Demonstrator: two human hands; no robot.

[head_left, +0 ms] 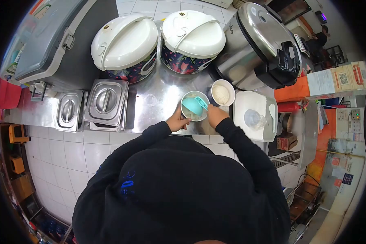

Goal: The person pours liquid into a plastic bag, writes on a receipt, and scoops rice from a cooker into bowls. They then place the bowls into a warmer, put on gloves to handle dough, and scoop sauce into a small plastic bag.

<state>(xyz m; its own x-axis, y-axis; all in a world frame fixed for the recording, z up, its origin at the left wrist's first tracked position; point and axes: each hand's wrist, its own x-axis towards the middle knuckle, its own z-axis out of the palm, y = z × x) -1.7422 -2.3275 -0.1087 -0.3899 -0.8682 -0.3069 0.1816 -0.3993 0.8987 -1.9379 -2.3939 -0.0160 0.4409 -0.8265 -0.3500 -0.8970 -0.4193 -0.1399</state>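
Note:
My left hand (177,120) is wrapped around the near left side of a white paper bowl (199,118) at the steel counter's front edge. My right hand (217,116) grips the handle of a turquoise scoop (192,105). The scoop's head is inside the bowl's rim, and its rounded side appears to face up. Some whitish food shows around it, partly hidden. Just right of this bowl, a second bowl (221,94) holds white rice, touched by neither hand.
Two white-lidded floral containers (126,40) and a large steel cooker (248,49) line the back. Lidded steel pans (105,101) sit left. On the right, a white tray (242,134) holds a white spoon (272,116) and clear plastic item (254,118).

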